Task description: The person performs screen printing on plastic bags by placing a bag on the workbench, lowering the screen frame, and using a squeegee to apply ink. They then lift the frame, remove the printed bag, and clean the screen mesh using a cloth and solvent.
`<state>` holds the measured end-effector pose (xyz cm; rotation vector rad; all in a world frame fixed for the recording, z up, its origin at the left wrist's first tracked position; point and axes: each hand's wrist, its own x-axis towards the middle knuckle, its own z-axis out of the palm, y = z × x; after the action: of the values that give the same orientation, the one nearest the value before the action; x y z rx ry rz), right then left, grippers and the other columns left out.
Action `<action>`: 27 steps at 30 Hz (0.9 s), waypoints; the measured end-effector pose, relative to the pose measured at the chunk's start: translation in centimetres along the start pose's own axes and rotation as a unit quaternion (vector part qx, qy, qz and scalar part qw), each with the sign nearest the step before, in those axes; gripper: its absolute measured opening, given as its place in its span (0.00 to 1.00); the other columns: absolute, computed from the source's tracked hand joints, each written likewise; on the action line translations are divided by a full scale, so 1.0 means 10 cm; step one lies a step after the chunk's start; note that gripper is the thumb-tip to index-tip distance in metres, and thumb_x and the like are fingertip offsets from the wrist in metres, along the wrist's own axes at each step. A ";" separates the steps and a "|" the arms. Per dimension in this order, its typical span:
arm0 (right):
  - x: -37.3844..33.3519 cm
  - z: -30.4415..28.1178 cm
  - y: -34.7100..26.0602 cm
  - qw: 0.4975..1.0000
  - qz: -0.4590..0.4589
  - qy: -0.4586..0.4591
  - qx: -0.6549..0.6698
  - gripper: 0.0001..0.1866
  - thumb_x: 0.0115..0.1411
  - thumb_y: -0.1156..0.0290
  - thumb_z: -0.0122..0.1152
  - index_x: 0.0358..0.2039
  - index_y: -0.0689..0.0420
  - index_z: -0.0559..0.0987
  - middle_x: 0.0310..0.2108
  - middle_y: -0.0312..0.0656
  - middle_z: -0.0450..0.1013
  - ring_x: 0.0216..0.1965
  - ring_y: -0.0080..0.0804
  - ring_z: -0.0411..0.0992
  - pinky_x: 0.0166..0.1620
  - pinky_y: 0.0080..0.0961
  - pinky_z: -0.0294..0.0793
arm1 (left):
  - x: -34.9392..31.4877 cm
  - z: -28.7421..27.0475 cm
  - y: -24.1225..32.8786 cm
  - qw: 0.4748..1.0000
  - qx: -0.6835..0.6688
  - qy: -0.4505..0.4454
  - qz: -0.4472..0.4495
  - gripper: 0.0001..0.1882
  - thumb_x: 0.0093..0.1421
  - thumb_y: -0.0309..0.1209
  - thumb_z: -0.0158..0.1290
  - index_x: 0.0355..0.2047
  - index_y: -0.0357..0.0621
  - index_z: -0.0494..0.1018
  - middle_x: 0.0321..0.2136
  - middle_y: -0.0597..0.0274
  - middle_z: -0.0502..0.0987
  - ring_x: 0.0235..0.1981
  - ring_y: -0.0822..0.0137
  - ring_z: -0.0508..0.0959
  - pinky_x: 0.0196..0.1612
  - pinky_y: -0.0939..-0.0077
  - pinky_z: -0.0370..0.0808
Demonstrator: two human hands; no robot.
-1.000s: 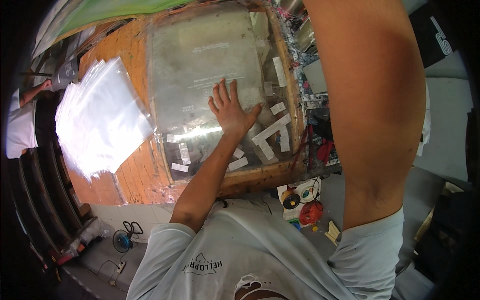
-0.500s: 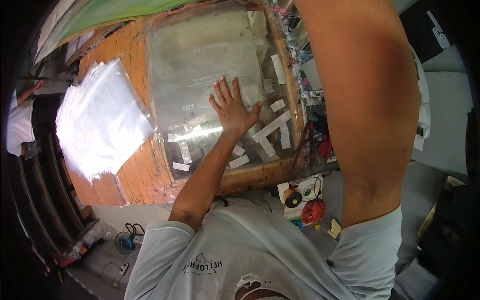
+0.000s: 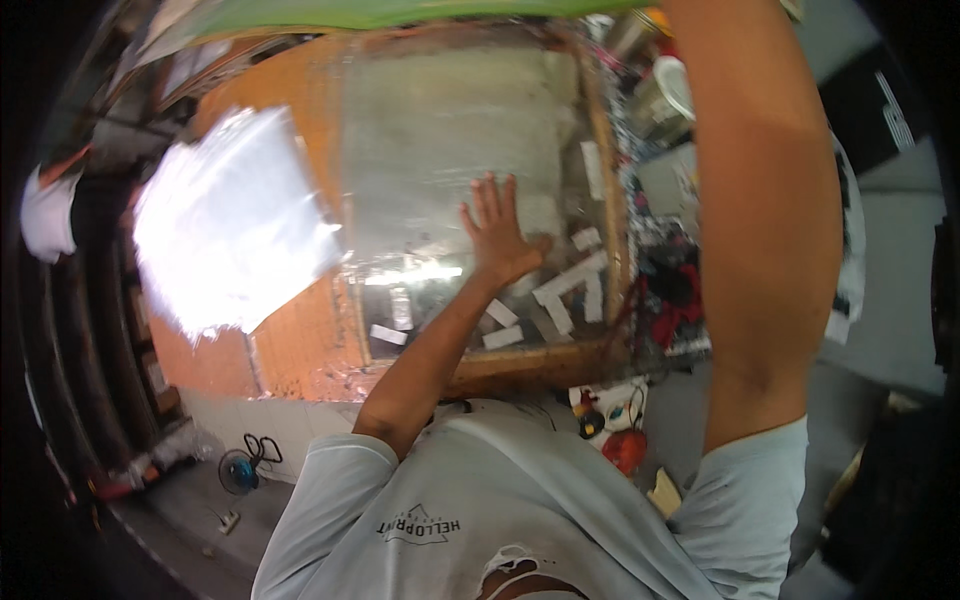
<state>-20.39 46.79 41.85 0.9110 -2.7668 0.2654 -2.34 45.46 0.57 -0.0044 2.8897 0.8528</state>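
With its fingers spread, my left hand presses flat on a clear plastic sheet, which looks like a bag and covers much of a framed glass panel. Strips of white tape stick to the glass around my wrist and to the right of the hand. My right arm reaches up past the top edge of the view, so the right hand is out of sight. On the wooden board to the left lies a fanned stack of clear plastic bags, bright with glare.
The wooden frame edges the panel toward my body. Cluttered containers, including a white-rimmed tub, stand along its right side. Green material hangs across the far edge. A small fan sits at lower left; another person is at far left.
The view has shifted, so the table appears farther right and the tub has come into sight. My left hand stays spread on the plastic sheet; the right arm still reaches out of view.
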 end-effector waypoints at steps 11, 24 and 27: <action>-0.04 -0.12 -0.27 0.994 0.078 0.061 0.042 0.32 0.69 0.42 0.52 0.46 0.62 0.84 0.45 0.53 0.81 0.46 0.44 0.78 0.51 0.36 0.74 | -0.65 -1.56 -2.18 0.906 0.151 0.333 -0.213 0.27 0.70 0.38 0.47 0.66 0.41 0.66 0.71 0.34 0.53 0.74 0.36 0.48 0.70 0.29 0.44; 0.30 -0.18 0.20 0.999 0.017 -0.024 -0.043 0.33 0.75 0.48 0.38 0.45 0.65 0.83 0.47 0.54 0.80 0.49 0.45 0.78 0.57 0.42 0.76 | 0.41 -0.28 -0.47 0.979 0.070 0.059 0.183 0.37 0.67 0.47 0.51 0.72 0.47 0.57 0.74 0.45 0.49 0.76 0.43 0.42 0.71 0.28 0.37; 0.26 -0.14 0.23 1.000 -0.010 -0.015 -0.006 0.33 0.74 0.48 0.39 0.46 0.66 0.83 0.47 0.55 0.80 0.49 0.45 0.78 0.57 0.42 0.76 | 0.41 -0.28 -0.29 0.979 0.055 0.010 0.196 0.39 0.67 0.45 0.52 0.72 0.41 0.55 0.74 0.45 0.49 0.77 0.46 0.43 0.73 0.34 0.36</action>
<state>-23.64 47.50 43.58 0.9476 -2.7812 0.2330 -6.66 41.66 0.82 0.5891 2.9989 0.7430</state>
